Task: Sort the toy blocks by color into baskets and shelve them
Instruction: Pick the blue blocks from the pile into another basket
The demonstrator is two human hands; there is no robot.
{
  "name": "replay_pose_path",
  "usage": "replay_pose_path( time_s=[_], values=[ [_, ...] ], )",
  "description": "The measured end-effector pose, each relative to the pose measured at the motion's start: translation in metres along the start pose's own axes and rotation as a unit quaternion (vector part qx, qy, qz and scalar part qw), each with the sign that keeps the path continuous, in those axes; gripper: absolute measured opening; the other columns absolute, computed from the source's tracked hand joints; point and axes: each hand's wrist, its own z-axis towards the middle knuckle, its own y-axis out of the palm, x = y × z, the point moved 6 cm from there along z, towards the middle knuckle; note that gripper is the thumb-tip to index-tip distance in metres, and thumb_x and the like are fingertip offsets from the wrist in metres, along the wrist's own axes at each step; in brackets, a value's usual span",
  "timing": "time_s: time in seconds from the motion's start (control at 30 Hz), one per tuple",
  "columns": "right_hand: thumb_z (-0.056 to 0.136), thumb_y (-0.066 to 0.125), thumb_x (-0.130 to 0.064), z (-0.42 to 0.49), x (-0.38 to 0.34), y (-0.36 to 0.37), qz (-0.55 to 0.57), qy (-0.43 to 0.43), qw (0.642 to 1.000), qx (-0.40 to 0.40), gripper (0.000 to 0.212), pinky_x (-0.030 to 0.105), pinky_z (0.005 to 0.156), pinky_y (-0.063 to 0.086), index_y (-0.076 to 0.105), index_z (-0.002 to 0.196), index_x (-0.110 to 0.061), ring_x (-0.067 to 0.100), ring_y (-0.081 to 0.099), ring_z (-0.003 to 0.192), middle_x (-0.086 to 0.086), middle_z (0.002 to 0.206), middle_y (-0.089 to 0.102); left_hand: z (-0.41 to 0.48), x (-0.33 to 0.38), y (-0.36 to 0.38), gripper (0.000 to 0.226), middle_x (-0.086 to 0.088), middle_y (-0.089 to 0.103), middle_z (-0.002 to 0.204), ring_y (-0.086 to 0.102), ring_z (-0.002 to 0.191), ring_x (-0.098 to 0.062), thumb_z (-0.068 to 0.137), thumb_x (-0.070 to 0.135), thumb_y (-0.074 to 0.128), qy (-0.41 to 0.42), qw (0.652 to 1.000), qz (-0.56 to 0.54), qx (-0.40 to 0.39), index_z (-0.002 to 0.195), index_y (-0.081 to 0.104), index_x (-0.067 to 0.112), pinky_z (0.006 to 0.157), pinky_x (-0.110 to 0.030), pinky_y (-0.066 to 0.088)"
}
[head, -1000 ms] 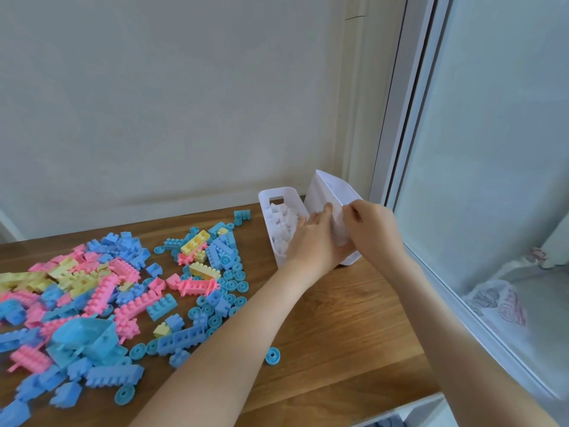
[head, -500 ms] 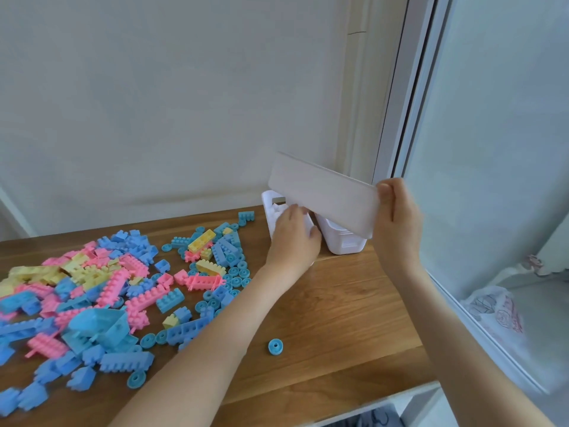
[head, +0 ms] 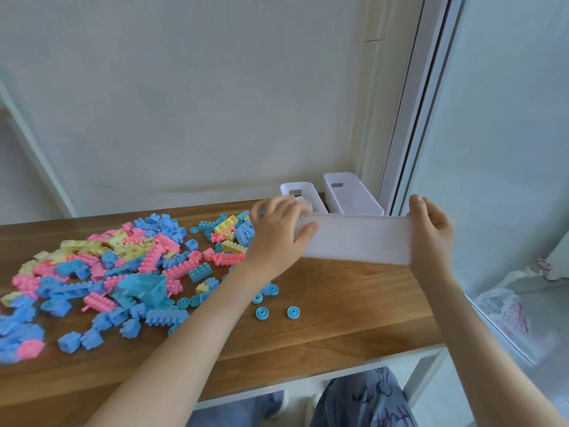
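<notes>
Holding a white basket (head: 357,241) just above the desk (head: 354,306), toward its right side, left grip (head: 277,235) curled round one end, right grip (head: 431,232) round the other. At the desk's far right corner, two upright baskets (head: 351,195) side by side. Over the desk's left half, pink, blue and yellow blocks (head: 123,266).

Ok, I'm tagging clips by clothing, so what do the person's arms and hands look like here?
The left forearm and right forearm are bare, with no sleeves in view. The left hand and right hand show no gloves, rings, watch or bracelets. At the bottom of the view are blue denim trousers with dark line drawings.
</notes>
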Motion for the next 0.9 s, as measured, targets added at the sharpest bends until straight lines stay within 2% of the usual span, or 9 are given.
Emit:
replay_pose_path(
  time_s=[0.07, 0.17, 0.3, 0.4, 0.43, 0.5, 0.63, 0.77, 0.9],
  values=[
    [0.094, 0.048, -0.028, -0.003, 0.005, -0.003, -0.076, -0.021, 0.997, -0.028, 0.044, 0.029, 0.052, 0.013, 0.022, 0.059, -0.023, 0.007, 0.017, 0.055, -0.011, 0.055, 0.017, -0.009, 0.005, 0.009, 0.032, 0.004, 0.054, 0.087, 0.048, 0.104, -0.022, 0.094, 0.039, 0.047, 0.002, 0.997, -0.009, -0.076, 0.088, 0.061, 0.012, 0.081, -0.027, 0.013],
    [0.097, 0.048, -0.021, -0.009, 0.025, -0.014, -0.177, -0.028, 0.982, -0.055, 0.043, 0.026, 0.049, 0.013, 0.026, 0.059, -0.019, 0.006, 0.018, 0.052, -0.008, 0.056, 0.019, -0.027, 0.013, 0.024, 0.025, 0.004, 0.044, 0.087, 0.045, 0.102, -0.022, 0.097, 0.031, 0.05, -0.011, 0.99, -0.012, -0.139, 0.09, 0.059, 0.009, 0.081, -0.028, 0.013],
    [0.097, 0.048, -0.022, -0.013, 0.046, -0.022, -0.231, -0.01, 0.971, -0.06, 0.043, 0.028, 0.052, 0.018, 0.026, 0.061, -0.015, 0.011, 0.02, 0.055, -0.002, 0.059, 0.021, -0.031, 0.022, 0.04, 0.024, 0.008, 0.044, 0.087, 0.042, 0.102, -0.016, 0.097, 0.033, 0.049, -0.021, 0.986, -0.02, -0.163, 0.089, 0.056, 0.011, 0.084, -0.029, 0.016],
    [0.097, 0.047, -0.023, -0.012, 0.053, -0.019, -0.293, -0.014, 0.952, -0.082, 0.04, 0.022, 0.055, 0.028, 0.039, 0.062, -0.004, 0.016, 0.033, 0.056, 0.003, 0.062, 0.037, -0.032, 0.025, 0.049, 0.022, 0.01, 0.041, 0.083, 0.024, 0.087, -0.006, 0.098, 0.032, 0.048, -0.036, 0.982, -0.038, -0.18, 0.091, 0.056, 0.013, 0.08, -0.025, 0.014],
    [0.097, 0.047, -0.023, -0.013, 0.056, -0.018, -0.307, -0.016, 0.947, -0.093, 0.039, 0.019, 0.056, 0.03, 0.044, 0.066, 0.0, 0.017, 0.038, 0.059, 0.006, 0.066, 0.043, -0.034, 0.024, 0.052, 0.021, 0.01, 0.042, 0.083, 0.025, 0.086, -0.006, 0.098, 0.032, 0.048, -0.038, 0.981, -0.041, -0.186, 0.092, 0.057, 0.014, 0.08, -0.025, 0.014],
    [0.097, 0.047, -0.024, -0.014, 0.06, -0.017, -0.316, -0.019, 0.943, -0.105, 0.04, 0.016, 0.056, 0.031, 0.048, 0.069, 0.005, 0.022, 0.042, 0.064, 0.014, 0.073, 0.05, -0.037, 0.023, 0.055, 0.019, 0.007, 0.049, 0.087, 0.04, 0.095, -0.013, 0.098, 0.031, 0.048, -0.038, 0.98, -0.042, -0.189, 0.095, 0.057, 0.015, 0.081, -0.024, 0.016],
    [0.096, 0.048, -0.025, -0.011, 0.062, -0.015, -0.332, -0.012, 0.936, -0.119, 0.042, 0.016, 0.056, 0.03, 0.05, 0.07, 0.008, 0.023, 0.043, 0.067, 0.019, 0.079, 0.051, -0.041, 0.021, 0.054, 0.021, 0.001, 0.062, 0.104, 0.05, 0.102, -0.015, 0.101, 0.027, 0.04, -0.065, 0.976, -0.086, -0.192, 0.112, 0.053, 0.015, 0.09, -0.024, 0.019],
    [0.097, 0.046, -0.026, -0.01, 0.061, -0.012, -0.342, -0.008, 0.931, -0.127, 0.042, 0.031, 0.059, 0.032, 0.052, 0.072, 0.007, 0.026, 0.047, 0.07, 0.018, 0.084, 0.053, -0.041, 0.022, 0.051, 0.026, 0.006, 0.055, 0.089, 0.051, 0.092, -0.015, 0.104, 0.024, 0.033, -0.055, 0.978, -0.066, -0.192, 0.108, 0.057, 0.015, 0.085, -0.024, 0.018],
    [0.097, 0.045, -0.025, -0.01, 0.057, -0.011, -0.384, -0.006, 0.914, -0.13, 0.042, 0.021, 0.053, 0.029, 0.047, 0.068, 0.006, 0.018, 0.039, 0.061, 0.007, 0.07, 0.043, -0.04, 0.024, 0.051, 0.029, 0.0, 0.064, 0.095, 0.051, 0.095, -0.018, 0.104, 0.026, 0.032, -0.05, 0.978, -0.055, -0.196, 0.106, 0.059, 0.013, 0.08, -0.024, 0.018]
  ],
)
